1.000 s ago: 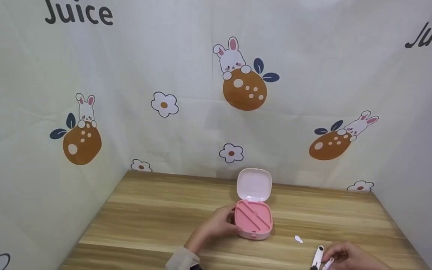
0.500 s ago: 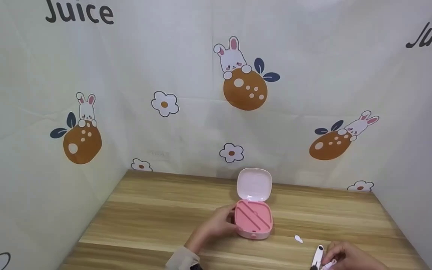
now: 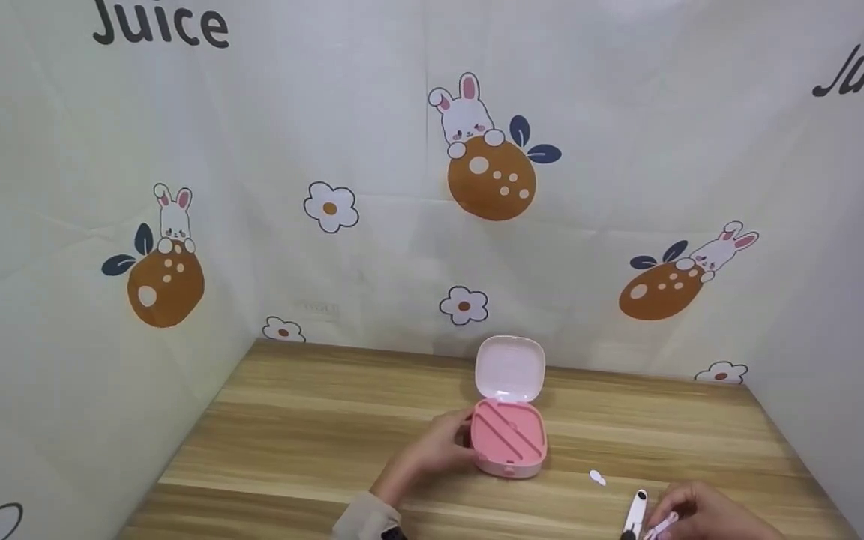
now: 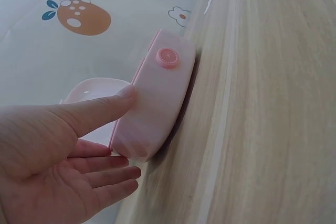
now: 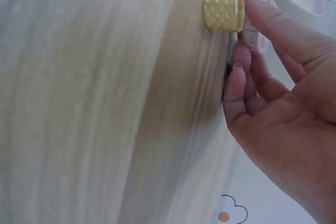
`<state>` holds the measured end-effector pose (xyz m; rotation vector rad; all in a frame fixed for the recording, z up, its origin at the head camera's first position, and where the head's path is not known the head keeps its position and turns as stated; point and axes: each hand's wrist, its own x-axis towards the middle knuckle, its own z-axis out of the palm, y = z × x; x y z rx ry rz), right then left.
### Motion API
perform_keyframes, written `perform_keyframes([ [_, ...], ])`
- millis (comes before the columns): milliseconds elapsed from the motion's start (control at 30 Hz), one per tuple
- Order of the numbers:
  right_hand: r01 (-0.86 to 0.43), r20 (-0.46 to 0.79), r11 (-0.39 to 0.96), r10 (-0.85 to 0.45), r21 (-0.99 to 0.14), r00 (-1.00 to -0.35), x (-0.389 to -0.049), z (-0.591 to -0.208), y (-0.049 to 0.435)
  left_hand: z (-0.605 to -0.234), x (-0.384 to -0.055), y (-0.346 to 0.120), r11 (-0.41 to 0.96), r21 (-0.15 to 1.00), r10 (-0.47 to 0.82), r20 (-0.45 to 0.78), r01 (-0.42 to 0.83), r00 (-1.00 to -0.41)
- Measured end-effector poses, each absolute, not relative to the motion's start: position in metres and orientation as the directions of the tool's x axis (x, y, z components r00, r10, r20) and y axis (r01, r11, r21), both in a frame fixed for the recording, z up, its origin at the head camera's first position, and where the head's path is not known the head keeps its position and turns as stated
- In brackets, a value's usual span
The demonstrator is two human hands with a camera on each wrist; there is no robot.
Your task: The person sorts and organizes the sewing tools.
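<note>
In the head view a pink case [image 3: 508, 435] lies with its pale lid [image 3: 511, 367] raised behind it. My left hand [image 3: 441, 444] holds the case at its left side. In the left wrist view the thumb presses its pale wall beside the round pink latch [image 4: 168, 57], with the fingers on the other side. My right hand [image 3: 702, 512], low at the right, pinches a slim pale pink piece with ruler marks [image 5: 253, 39] between thumb and fingers. Just left of that hand lies a white slim tool with a black dot [image 3: 635, 514].
A small white oval piece [image 3: 597, 478] lies on the wooden table [image 3: 312, 420] between case and right hand. Beside the right fingertips stands a yellow dotted ring [image 5: 224, 6]. A printed cloth wall [image 3: 379, 262] closes off the back and sides.
The pale pink piece in the right hand has tilted and shifted slightly up and to the right. My left hand keeps its hold on the case.
</note>
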<state>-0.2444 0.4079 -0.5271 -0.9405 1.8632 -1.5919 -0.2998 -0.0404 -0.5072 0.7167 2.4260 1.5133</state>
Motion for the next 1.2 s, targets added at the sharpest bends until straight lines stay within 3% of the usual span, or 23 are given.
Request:
perform_keyframes([
  [400, -0.226, 0.112, 0.048, -0.758, -0.973, -0.642, -0.244, -0.525, 0.409, -0.507, -0.302, -0.041, 0.348, 0.867, 0.521, 0.138, 0.357, -0.842],
  [733, -0.121, -0.016, 0.155, -0.674, -0.98, -0.738, -0.239, -0.516, 0.409, -0.509, -0.302, -0.041, 0.347, 0.864, 0.522, 0.146, 0.365, -0.841],
  [1000, -0.113, 0.04, 0.063, -0.683, -0.992, -0.73, -0.241, -0.511, 0.403, -0.509, -0.302, -0.04, 0.363, 0.862, 0.513, 0.131, 0.353, -0.848],
  [1200, -0.205, 0.083, 0.111, -0.657, -0.972, -0.749, -0.242, -0.507, 0.397, -0.509, -0.302, -0.04, 0.338, 0.872, 0.524, 0.138, 0.354, -0.84],
])
